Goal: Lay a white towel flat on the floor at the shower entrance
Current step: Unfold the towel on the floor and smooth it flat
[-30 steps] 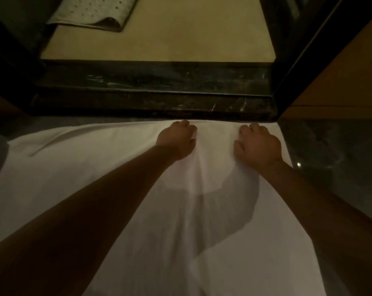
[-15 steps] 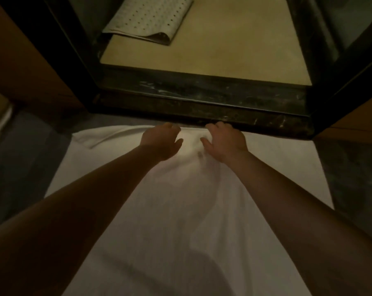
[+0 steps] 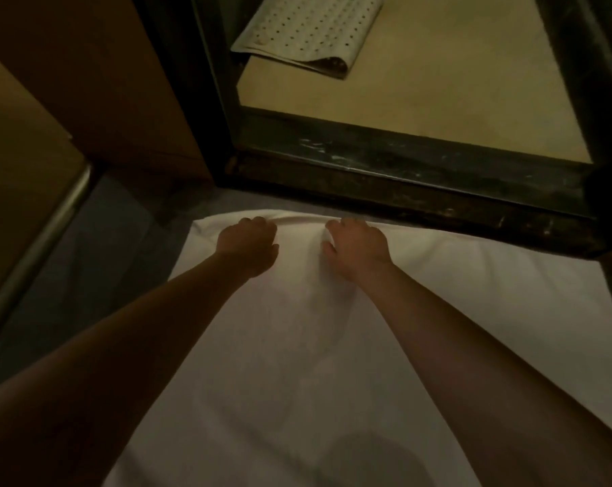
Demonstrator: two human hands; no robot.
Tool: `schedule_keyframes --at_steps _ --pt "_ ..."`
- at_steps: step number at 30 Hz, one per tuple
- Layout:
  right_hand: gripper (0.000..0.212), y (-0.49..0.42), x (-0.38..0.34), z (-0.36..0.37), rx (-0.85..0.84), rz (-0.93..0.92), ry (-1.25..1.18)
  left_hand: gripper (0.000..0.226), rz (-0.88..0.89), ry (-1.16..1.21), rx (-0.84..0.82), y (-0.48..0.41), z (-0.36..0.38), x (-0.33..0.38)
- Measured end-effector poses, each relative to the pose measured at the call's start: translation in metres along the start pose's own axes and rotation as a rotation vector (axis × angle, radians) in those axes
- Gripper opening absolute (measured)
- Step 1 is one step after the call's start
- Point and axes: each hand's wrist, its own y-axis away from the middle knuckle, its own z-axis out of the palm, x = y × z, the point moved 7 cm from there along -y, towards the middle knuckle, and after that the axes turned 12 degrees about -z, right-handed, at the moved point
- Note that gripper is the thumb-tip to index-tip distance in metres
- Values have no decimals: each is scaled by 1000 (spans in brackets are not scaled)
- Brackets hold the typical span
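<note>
Towel (image 3: 315,346) hem pinched in my left grip (image 3: 248,246) and right grip (image 3: 355,251); I'd slide them apart, flattening it along the threshold (image 3: 403,195).

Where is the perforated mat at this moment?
In the head view the perforated mat lies top centre on the beige shower floor, beyond the dark threshold, well apart from the white towel.

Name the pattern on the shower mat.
Rows of small dark holes on a pale mat, head view.
</note>
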Motion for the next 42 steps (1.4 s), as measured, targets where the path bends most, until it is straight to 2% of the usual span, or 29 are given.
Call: schedule_keyframes --at_steps 3,7,13,16,20,23,29,32,36,38,40,42 --pt "40 -15 -20 0 16 -18 18 36 -56 50 24 -7 4 -23" --pt "53 -30 -36 2 -5 3 -21 45 -87 120 72 -19 -5 -42" --pt "52 -50 -40 -4 35 43 -24 29 -102 -83 24 -41 -13 -50" --pt "37 -59 -39 -5 43 94 -55 24 -51 -142 54 -47 -14 -47" --pt "15 -68 -31 -4 103 256 -175 26 28 -88 81 -50 -12 -34" --pt "15 -74 -29 -4 137 332 -242 17 34 -110 80 -53 -8 -23" --pt "19 -80 -31 -5 167 338 -274 11 33 -140 128 -62 -20 -33" --pt "19 -87 -34 -6 127 338 -324 9 44 -184 120 -68 -27 -39" --pt "20 -90 -34 -9 234 402 -413 14 -9 -162 109 -74 -33 -48" --pt "19 -86 -35 -5 271 418 -469 27 -17 -102 130 -70 -31 -50" --pt "20 -79 -42 -4 330 364 -474 44 23 -82 150 -63 -25 -48" --pt "20 -74 -53 -3 354 261 -418 42 87 -109 122 -55 -14 -44"
